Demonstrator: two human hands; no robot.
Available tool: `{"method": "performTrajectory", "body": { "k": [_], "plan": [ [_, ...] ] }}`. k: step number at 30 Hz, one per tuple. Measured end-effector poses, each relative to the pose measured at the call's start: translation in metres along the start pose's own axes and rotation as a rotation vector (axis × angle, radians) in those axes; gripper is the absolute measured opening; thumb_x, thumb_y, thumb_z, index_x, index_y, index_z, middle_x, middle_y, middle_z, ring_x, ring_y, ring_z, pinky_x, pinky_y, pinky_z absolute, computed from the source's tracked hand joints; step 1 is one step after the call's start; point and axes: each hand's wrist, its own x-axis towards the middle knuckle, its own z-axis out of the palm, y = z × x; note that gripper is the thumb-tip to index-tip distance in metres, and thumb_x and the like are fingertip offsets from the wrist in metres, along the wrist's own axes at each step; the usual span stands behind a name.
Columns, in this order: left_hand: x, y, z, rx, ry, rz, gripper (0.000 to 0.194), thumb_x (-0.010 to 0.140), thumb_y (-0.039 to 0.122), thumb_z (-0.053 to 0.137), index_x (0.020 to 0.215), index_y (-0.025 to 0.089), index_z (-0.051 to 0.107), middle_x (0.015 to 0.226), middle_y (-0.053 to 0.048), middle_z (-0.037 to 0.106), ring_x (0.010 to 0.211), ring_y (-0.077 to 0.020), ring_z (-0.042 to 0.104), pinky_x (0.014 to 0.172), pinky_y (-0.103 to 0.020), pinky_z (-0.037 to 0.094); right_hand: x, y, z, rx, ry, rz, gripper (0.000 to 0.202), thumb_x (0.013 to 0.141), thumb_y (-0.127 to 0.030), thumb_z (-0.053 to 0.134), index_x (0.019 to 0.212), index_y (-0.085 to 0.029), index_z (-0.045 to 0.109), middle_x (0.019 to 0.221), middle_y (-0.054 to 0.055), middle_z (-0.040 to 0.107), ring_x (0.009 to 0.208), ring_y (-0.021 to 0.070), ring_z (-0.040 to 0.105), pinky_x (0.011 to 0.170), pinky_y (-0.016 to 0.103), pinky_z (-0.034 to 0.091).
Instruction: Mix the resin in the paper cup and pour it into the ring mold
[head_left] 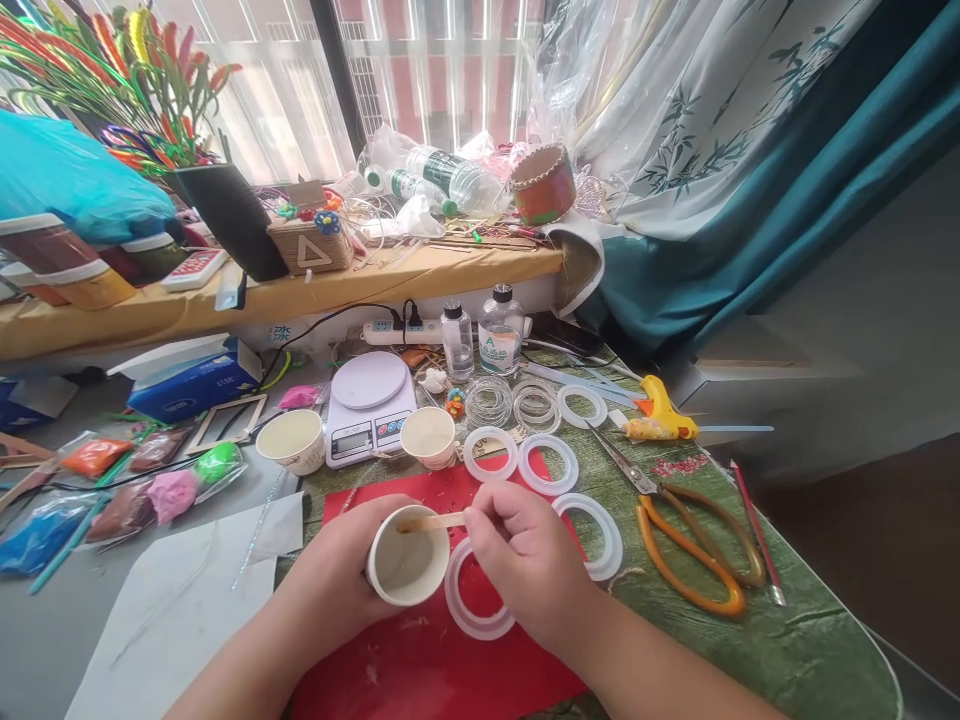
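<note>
My left hand [356, 555] is wrapped round a paper cup [409, 580], tilted so its opening faces me. Between the thumb and fingers of my right hand [525, 560] is a flat wooden stick [435, 522], its far end inside the cup. A clear or pale liquid seems to lie at the cup's bottom. Under my hands is a red sheet [420, 665]. A translucent ring mold [459, 600] lies partly beneath my right hand. Another ring mold [611, 540] and several more like it lie just beyond.
Behind the red sheet stand two more paper cups [292, 445] [429, 440], a white kitchen scale [371, 400] and two clear bottles [501, 335] [457, 345]. Orange-handled scissors [697, 545], a yellow glue gun [661, 412] and a red pencil [756, 530] lie at right. Bags of colored clay [176, 490] lie left.
</note>
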Motion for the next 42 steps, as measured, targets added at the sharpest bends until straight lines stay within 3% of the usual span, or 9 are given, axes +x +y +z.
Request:
{"method": "performTrajectory", "body": {
  "k": [3, 5, 7, 10, 12, 27, 37, 39, 42],
  "plan": [
    [-0.001, 0.000, 0.001, -0.007, -0.005, -0.001, 0.024, 0.076, 0.030, 0.075, 0.100, 0.029, 0.072, 0.094, 0.000, 0.081, 0.084, -0.0222, 0.078, 0.069, -0.027, 0.058, -0.001, 0.000, 0.002, -0.261, -0.031, -0.198, 0.030, 0.099, -0.028, 0.051, 0.072, -0.024, 0.039, 0.070, -0.003, 0.045, 0.066, 0.0152, 0.042, 0.063, 0.031, 0.030],
    [-0.001, 0.000, 0.002, -0.024, -0.021, -0.001, 0.020, 0.078, 0.030, 0.073, 0.098, 0.028, 0.071, 0.093, 0.001, 0.080, 0.080, -0.0207, 0.077, 0.067, -0.027, 0.058, -0.001, -0.001, 0.004, -0.345, -0.067, -0.209, 0.031, 0.097, -0.026, 0.052, 0.071, -0.023, 0.036, 0.070, -0.003, 0.044, 0.065, 0.0150, 0.041, 0.062, 0.032, 0.028],
    [0.000, 0.001, 0.001, -0.033, -0.024, -0.003, 0.015, 0.080, 0.031, 0.071, 0.095, 0.028, 0.071, 0.088, 0.000, 0.079, 0.074, -0.0200, 0.075, 0.063, -0.026, 0.056, 0.000, -0.001, 0.005, -0.269, -0.108, -0.052, 0.031, 0.096, -0.028, 0.053, 0.070, -0.023, 0.038, 0.068, -0.003, 0.043, 0.064, 0.0145, 0.041, 0.061, 0.031, 0.029],
    [0.001, 0.002, -0.001, -0.043, 0.008, -0.007, 0.016, 0.080, 0.033, 0.073, 0.095, 0.027, 0.073, 0.088, -0.001, 0.080, 0.072, -0.0206, 0.074, 0.062, -0.026, 0.056, 0.002, -0.001, 0.006, 0.053, -0.148, 0.236, 0.030, 0.099, -0.036, 0.055, 0.073, -0.023, 0.045, 0.063, -0.007, 0.039, 0.060, 0.0122, 0.035, 0.057, 0.028, 0.028],
    [0.001, 0.001, -0.002, -0.037, 0.015, -0.004, 0.018, 0.079, 0.031, 0.073, 0.097, 0.027, 0.074, 0.092, -0.002, 0.081, 0.075, -0.0213, 0.076, 0.063, -0.026, 0.057, 0.002, 0.000, 0.006, 0.217, -0.137, 0.286, 0.031, 0.101, -0.040, 0.055, 0.076, -0.023, 0.046, 0.061, -0.009, 0.036, 0.057, 0.0111, 0.029, 0.055, 0.027, 0.026],
    [0.001, -0.002, 0.001, -0.050, -0.025, -0.021, 0.018, 0.080, 0.030, 0.072, 0.098, 0.028, 0.072, 0.097, -0.001, 0.082, 0.082, -0.0211, 0.077, 0.066, -0.026, 0.057, -0.006, 0.001, -0.001, 0.251, 0.029, 0.021, 0.033, 0.103, -0.038, 0.058, 0.075, -0.023, 0.049, 0.065, -0.006, 0.040, 0.059, 0.0125, 0.034, 0.055, 0.027, 0.032],
    [-0.001, -0.004, 0.002, -0.084, -0.075, -0.020, 0.025, 0.079, 0.030, 0.076, 0.105, 0.028, 0.072, 0.097, -0.002, 0.080, 0.083, -0.0228, 0.076, 0.067, -0.028, 0.055, -0.008, 0.002, -0.003, -0.297, -0.018, -0.310, 0.030, 0.099, -0.021, 0.053, 0.072, -0.023, 0.042, 0.067, -0.004, 0.043, 0.060, 0.0132, 0.040, 0.058, 0.030, 0.031],
    [-0.001, -0.003, 0.002, -0.096, -0.072, -0.009, 0.025, 0.080, 0.031, 0.077, 0.105, 0.029, 0.073, 0.097, -0.001, 0.081, 0.084, -0.0223, 0.076, 0.067, -0.028, 0.055, -0.007, 0.004, 0.001, -0.373, -0.057, -0.284, 0.031, 0.098, -0.022, 0.053, 0.071, -0.023, 0.038, 0.068, -0.003, 0.044, 0.061, 0.0139, 0.041, 0.059, 0.031, 0.029],
    [-0.001, 0.000, 0.001, -0.074, -0.077, -0.021, 0.016, 0.083, 0.035, 0.075, 0.096, 0.027, 0.070, 0.089, 0.000, 0.079, 0.076, -0.0202, 0.073, 0.062, -0.027, 0.052, -0.006, 0.004, 0.007, -0.269, -0.121, -0.050, 0.032, 0.097, -0.027, 0.055, 0.069, -0.023, 0.040, 0.066, -0.003, 0.044, 0.062, 0.0143, 0.041, 0.060, 0.031, 0.030]
  ]
}}
